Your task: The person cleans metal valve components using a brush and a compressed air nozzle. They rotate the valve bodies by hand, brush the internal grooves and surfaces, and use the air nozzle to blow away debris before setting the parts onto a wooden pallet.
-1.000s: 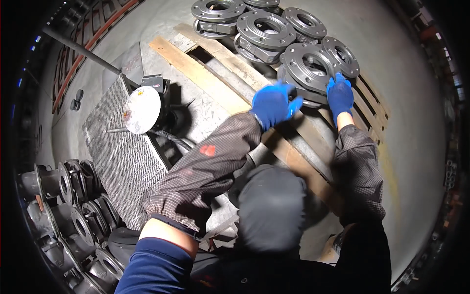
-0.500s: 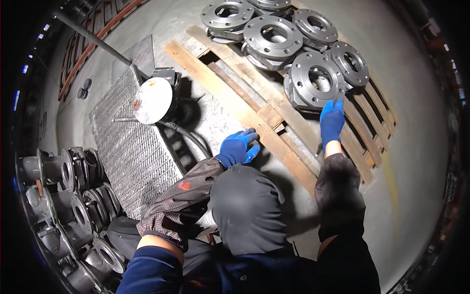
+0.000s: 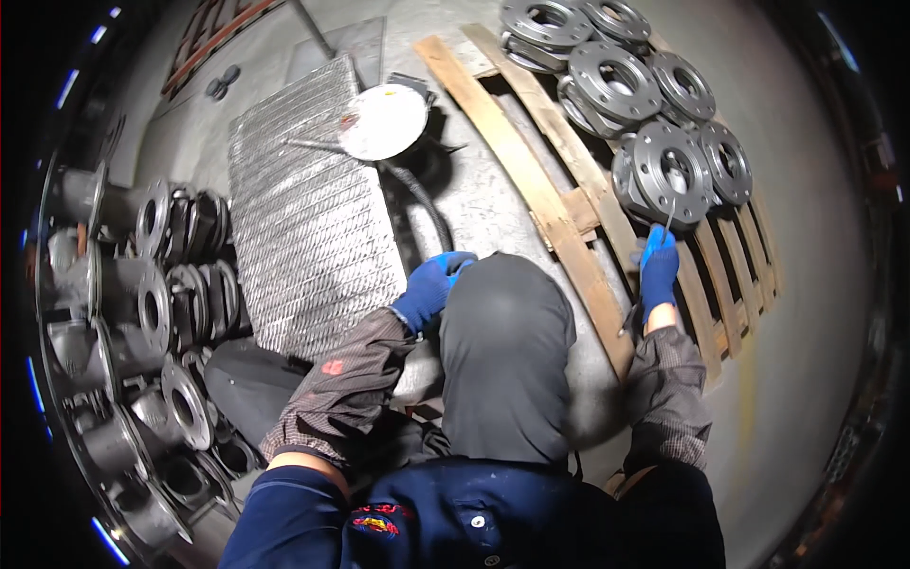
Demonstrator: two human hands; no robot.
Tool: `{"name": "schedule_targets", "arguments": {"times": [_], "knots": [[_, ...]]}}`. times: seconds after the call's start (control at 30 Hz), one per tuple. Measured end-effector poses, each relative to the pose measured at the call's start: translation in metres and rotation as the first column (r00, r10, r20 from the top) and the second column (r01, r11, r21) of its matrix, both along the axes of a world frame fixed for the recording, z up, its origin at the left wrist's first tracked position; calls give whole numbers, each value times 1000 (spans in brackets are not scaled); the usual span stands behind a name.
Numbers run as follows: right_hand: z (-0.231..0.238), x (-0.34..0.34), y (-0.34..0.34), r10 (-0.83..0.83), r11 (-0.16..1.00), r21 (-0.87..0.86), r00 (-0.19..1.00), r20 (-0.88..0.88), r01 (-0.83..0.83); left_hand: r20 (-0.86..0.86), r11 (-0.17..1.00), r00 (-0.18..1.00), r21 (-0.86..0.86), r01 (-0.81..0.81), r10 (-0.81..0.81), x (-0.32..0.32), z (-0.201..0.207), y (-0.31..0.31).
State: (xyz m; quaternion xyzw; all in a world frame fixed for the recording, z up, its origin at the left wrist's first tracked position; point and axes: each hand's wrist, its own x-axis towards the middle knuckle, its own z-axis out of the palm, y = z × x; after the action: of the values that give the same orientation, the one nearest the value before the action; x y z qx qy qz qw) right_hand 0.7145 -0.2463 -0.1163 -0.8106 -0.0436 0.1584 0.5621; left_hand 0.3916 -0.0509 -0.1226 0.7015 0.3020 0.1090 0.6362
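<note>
In a blue glove, my right hand (image 3: 660,268) is closed round a thin metal rod (image 3: 670,220), which points up toward a grey steel flange (image 3: 671,173). That flange is the nearest of several round flanged castings on the wooden pallet (image 3: 507,133), with bolt holes round its rim. My left hand (image 3: 431,289), also blue-gloved, is beside the lower right corner of the silvery ribbed panel (image 3: 313,218). A dark rounded cloth-covered shape (image 3: 507,360) partly hides its fingers, so any grip there is out of sight.
A white round disc (image 3: 384,123) with a dark hose (image 3: 422,204) stands over the panel's right edge. Dark flanged pipe castings (image 3: 152,313) are stacked at the left. A post (image 3: 311,28) rises at the far left.
The view has shifted, so the panel and pallet appear farther right. My right hand has drawn back from the flange's rim, showing the rod. My left hand's fingers, spread before, are now partly hidden.
</note>
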Motion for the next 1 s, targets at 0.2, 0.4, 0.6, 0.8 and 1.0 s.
{"name": "schedule_targets", "arguments": {"times": [0.2, 0.4, 0.6, 0.8, 1.0], "knots": [[-17, -36, -4, 157, 985, 121, 933, -324, -123, -45, 873, 946, -374, -313, 320, -87, 63, -12], [54, -44, 66, 355, 935, -56, 928, 110, -351, -112, 884, 913, 320, -341, 393, -164, 122, -22], [235, -200, 165, 395, 766, -227, 161, 905, -601, -85, 737, 818, 494, -462, 569, -276, 144, -12], [290, -360, 204, 510, 300, -31, 133, 850, -953, -139, 277, 378, 899, -340, 915, -397, 188, 26], [202, -461, 240, 893, -84, 209, 19, 449, -974, -650, 613, -29, 730, -302, 759, -477, 199, 50]]}}
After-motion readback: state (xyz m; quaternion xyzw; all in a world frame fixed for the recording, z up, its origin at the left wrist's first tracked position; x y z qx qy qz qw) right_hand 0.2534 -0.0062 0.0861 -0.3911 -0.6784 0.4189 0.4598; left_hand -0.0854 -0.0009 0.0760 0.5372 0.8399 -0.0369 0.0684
